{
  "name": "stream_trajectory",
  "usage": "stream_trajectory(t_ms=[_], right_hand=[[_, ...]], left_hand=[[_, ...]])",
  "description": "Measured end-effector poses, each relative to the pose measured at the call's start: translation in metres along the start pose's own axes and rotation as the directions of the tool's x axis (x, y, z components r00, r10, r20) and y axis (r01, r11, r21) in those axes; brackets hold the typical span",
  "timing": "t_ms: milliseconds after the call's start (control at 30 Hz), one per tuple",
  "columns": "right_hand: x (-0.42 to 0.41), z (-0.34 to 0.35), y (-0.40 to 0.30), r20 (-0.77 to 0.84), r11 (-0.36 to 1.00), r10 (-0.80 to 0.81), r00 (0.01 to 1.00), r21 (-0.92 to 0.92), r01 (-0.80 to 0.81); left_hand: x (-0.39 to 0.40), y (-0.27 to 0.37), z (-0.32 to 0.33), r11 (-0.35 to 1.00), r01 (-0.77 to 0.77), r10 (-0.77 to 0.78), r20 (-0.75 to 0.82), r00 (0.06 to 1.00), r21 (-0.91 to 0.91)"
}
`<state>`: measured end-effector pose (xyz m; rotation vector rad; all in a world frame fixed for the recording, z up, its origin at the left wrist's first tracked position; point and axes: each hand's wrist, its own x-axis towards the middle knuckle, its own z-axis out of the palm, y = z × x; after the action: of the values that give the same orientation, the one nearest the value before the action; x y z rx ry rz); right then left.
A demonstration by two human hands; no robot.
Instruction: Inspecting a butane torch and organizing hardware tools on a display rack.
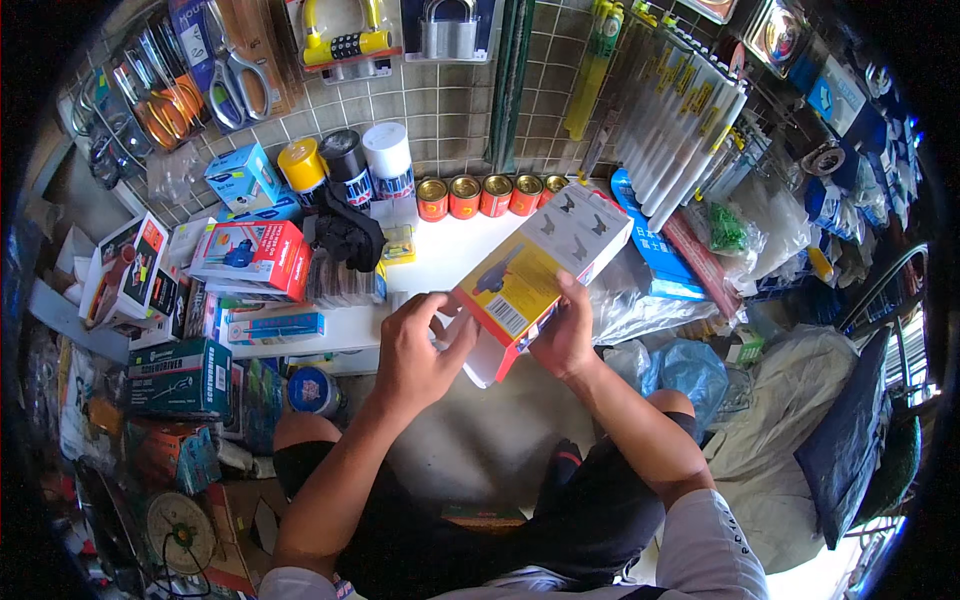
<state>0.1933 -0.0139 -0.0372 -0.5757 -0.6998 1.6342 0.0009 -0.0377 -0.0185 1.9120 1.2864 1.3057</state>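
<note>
A red, yellow and white cardboard box (pixel 541 255), printed with pictures of a tool, is held tilted over the front edge of the white shelf (pixel 442 259). My right hand (pixel 564 330) grips its right side, the thumb on the printed face. At the box's lower end, flaps stand open. My left hand (pixel 427 349) is beside that end with its fingers bent around the flaps; whether they pinch a flap I cannot tell. The inside of the box is hidden. Small red cans (pixel 496 196) stand in a row behind the box.
Spray cans (pixel 347 169), a black cloth-like item (pixel 345 229) and a red-and-white box (pixel 251 259) stand on the shelf's left. A green screwdriver box (pixel 180 379) lies lower left. Blue packaging (pixel 652 240) leans at right, near plastic bags (pixel 686 375). Padlocks (pixel 448 30) hang on the wire grid behind.
</note>
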Motion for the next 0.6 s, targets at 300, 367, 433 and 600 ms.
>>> stream_trajectory(t_ms=[300, 367, 433, 600], right_hand=[[-0.002, -0.005, 0.003, 0.014, 0.999, 0.037, 0.999, 0.019, -0.038], [-0.002, -0.001, 0.003, 0.001, 0.999, 0.043, 0.999, 0.01, -0.043], [0.0, -0.003, 0.004, -0.022, 0.999, 0.043, 0.999, -0.006, -0.044], [0.008, -0.003, 0.006, -0.036, 0.996, 0.073, 0.997, 0.053, -0.072]], left_hand=[[-0.001, -0.003, 0.0, 0.982, 0.047, -0.056, 0.048, 0.997, 0.18], [0.0, -0.007, -0.001, 0.973, -0.01, -0.002, 0.052, 0.999, 0.23], [0.003, -0.009, 0.0, 0.969, -0.028, 0.009, 0.081, 0.997, 0.245], [0.01, -0.007, 0.001, 0.983, 0.069, -0.085, 0.088, 0.993, 0.168]])
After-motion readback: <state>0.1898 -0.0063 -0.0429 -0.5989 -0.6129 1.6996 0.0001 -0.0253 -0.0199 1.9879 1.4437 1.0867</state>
